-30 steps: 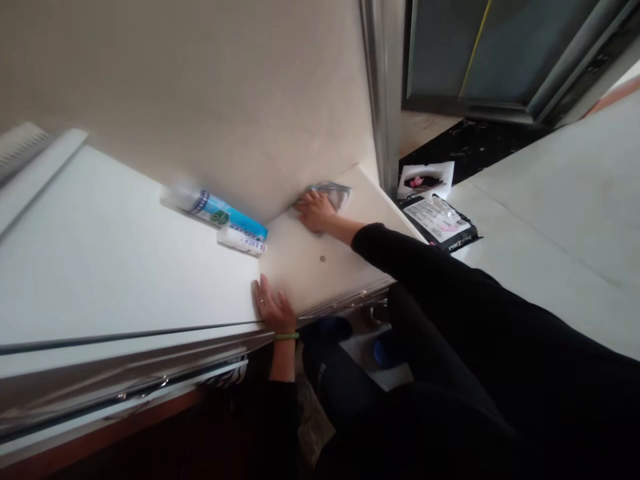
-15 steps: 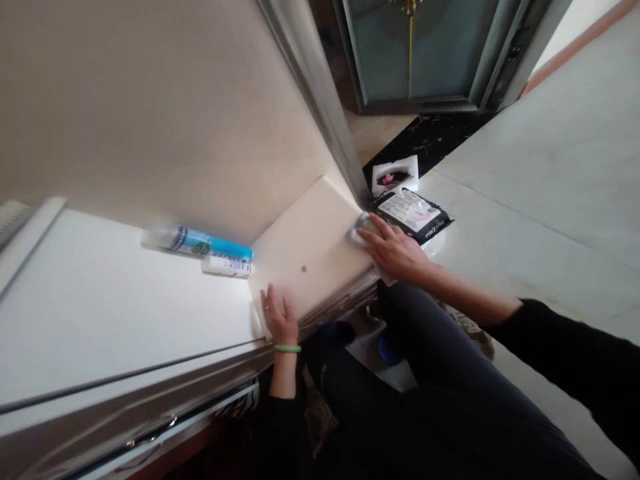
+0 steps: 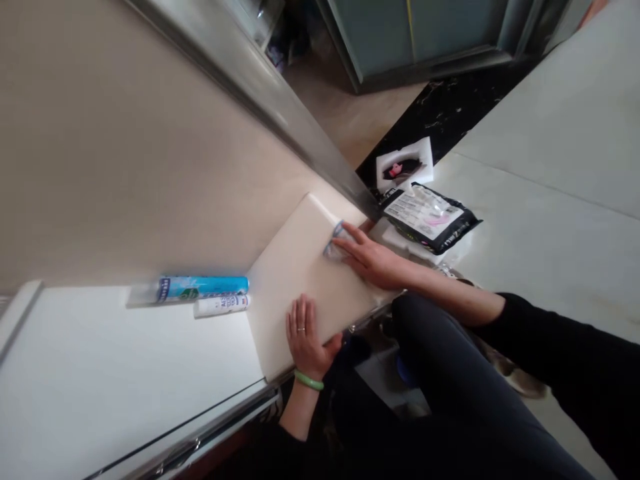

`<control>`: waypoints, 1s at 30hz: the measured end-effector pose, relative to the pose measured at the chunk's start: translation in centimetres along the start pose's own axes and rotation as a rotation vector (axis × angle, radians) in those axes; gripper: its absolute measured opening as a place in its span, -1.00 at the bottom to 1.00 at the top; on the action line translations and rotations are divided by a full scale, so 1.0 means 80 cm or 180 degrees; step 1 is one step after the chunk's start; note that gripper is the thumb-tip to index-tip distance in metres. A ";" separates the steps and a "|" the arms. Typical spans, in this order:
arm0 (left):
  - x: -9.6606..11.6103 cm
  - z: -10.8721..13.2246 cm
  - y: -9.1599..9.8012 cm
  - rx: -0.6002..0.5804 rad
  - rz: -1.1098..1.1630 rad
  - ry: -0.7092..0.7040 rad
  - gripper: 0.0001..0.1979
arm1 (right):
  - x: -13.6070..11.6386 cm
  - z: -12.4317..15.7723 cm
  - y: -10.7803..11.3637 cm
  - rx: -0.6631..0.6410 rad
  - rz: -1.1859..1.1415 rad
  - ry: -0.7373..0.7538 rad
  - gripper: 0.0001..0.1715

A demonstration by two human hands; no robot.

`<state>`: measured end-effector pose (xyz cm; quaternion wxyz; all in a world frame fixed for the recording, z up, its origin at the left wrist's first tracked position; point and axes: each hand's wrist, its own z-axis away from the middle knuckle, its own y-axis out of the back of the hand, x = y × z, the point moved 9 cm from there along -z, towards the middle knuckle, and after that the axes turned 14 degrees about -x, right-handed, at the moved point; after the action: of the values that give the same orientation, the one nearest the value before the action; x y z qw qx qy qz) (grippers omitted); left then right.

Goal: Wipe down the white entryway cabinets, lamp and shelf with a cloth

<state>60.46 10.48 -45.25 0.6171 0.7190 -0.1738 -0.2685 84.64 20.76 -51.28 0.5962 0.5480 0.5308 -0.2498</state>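
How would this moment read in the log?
Right hand: holding cloth on cream panel | Left hand: resting on panel | Blue spray can: lying on white top

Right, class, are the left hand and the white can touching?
Apart: the head view shows a strip of the pale board between the left hand and the white can.

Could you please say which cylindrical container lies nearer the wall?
The longer, mostly blue cylindrical container; the shorter white cylindrical container lies farther from the beige wall.
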 end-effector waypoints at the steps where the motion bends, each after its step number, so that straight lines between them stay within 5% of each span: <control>1: 0.002 -0.001 0.001 -0.0001 -0.0017 0.0007 -0.06 | 0.009 -0.026 0.004 -0.0026 -0.0084 -0.0038 -0.31; 7: 0.009 -0.005 0.006 -0.0012 -0.0097 0.0012 -0.07 | 0.035 -0.185 0.036 -0.0106 -0.0363 -0.0665 -0.26; 10: 0.008 -0.005 0.007 -0.0023 -0.0114 0.0045 -0.07 | 0.041 -0.214 0.046 -0.0061 -0.0480 -0.0727 -0.24; 13: 0.009 -0.005 0.008 -0.0035 -0.0087 0.0066 -0.07 | 0.039 -0.176 0.042 -0.0064 -0.0675 -0.0376 -0.27; 19: 0.010 -0.008 0.009 -0.0100 -0.0021 0.0033 -0.07 | 0.002 0.058 -0.005 0.0007 -0.1577 0.0290 -0.34; 22: 0.009 -0.009 0.009 -0.0155 0.0018 -0.0004 -0.08 | -0.007 0.138 -0.025 0.0260 -0.1912 0.0306 -0.32; 26: 0.008 -0.009 0.008 -0.0229 0.0059 0.0053 -0.07 | 0.003 0.125 -0.027 0.0147 -0.2193 0.0461 -0.26; 30: 0.011 -0.008 0.008 -0.0241 0.0020 0.0063 -0.06 | 0.031 0.020 -0.008 -0.0044 -0.2197 0.0714 -0.13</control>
<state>61.60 10.39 -44.70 0.6463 0.6972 -0.1596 -0.2658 85.41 19.80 -54.09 0.4185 0.3566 0.7483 -0.3712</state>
